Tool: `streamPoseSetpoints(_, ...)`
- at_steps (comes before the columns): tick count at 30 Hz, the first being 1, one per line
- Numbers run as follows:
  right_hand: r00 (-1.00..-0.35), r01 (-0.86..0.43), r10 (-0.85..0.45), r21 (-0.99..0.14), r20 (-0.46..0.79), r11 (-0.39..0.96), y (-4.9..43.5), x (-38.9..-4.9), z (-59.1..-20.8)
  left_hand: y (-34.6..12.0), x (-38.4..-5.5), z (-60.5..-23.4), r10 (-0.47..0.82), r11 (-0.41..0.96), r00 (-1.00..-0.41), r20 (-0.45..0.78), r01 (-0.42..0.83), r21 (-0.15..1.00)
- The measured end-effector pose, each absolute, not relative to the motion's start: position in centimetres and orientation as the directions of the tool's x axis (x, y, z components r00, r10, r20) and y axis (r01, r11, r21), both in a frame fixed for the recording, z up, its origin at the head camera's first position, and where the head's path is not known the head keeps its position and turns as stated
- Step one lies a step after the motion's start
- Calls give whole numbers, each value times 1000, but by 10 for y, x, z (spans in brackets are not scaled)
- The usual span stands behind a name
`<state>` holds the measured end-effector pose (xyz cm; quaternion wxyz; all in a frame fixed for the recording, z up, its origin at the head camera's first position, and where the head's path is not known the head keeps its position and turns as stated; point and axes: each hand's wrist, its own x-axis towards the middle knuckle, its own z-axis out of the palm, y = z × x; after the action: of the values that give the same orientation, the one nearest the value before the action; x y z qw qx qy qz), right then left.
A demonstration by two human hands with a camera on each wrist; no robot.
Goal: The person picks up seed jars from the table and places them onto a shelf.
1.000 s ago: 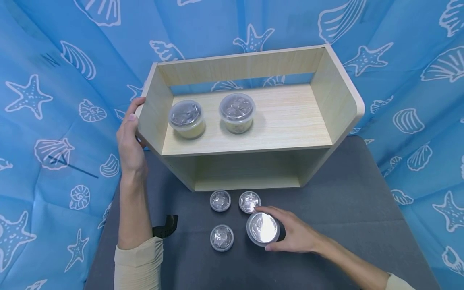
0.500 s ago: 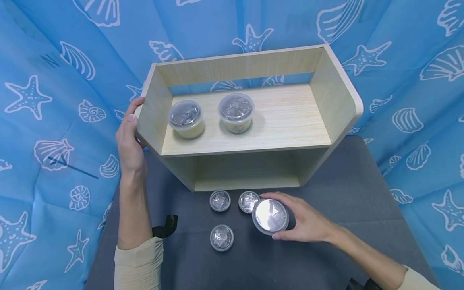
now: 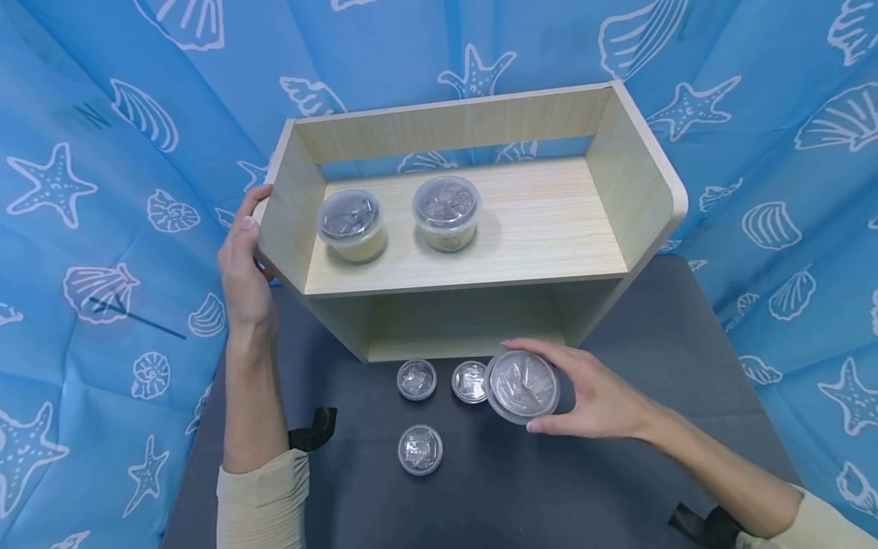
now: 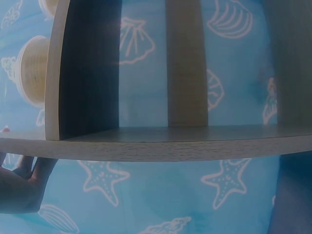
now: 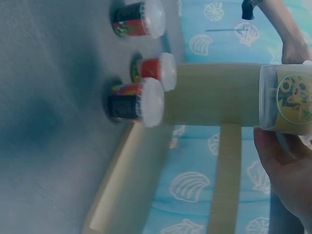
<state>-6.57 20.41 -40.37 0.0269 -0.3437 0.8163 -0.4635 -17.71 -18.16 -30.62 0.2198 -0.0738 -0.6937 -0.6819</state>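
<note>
My right hand (image 3: 604, 393) holds a round lidded plastic tub (image 3: 523, 385) between thumb and fingers, above the table in front of the shelf. In the right wrist view this tub (image 5: 295, 97) shows a yellow label with sunflowers. My left hand (image 3: 247, 267) grips the left side panel of a pale wooden two-level shelf (image 3: 549, 221), fingers around its edge. Two lidded tubs with yellowish sides, a left tub (image 3: 353, 227) and a right tub (image 3: 447, 215), stand on the upper board. In the left wrist view, my left hand (image 4: 22, 187) is partly behind the panel.
Three smaller lidded cups stand on the dark table (image 3: 617, 488): one cup (image 3: 416, 380) and another cup (image 3: 469, 382) near the shelf's front, a third cup (image 3: 421, 451) closer to me. A blue shell-patterned curtain (image 3: 789, 229) hangs behind and at both sides.
My right hand has lifted the tub and moved it up and to the right, towards the shelf. My left hand keeps its grip on the shelf.
</note>
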Motion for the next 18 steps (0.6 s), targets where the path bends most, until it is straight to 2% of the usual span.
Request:
streamPoseSetpoints(9, -765, -516, -586, -799, 267, 309, 210, -76, -374, -183, -176, -306, -202, 51, -896, 396, 395, 917)
streamPoseSetpoints(18, -789, -527, -542, -772, 290, 355, 216, -84, -349, -182, -177, -306, -198, 38, -899, 391, 392, 919)
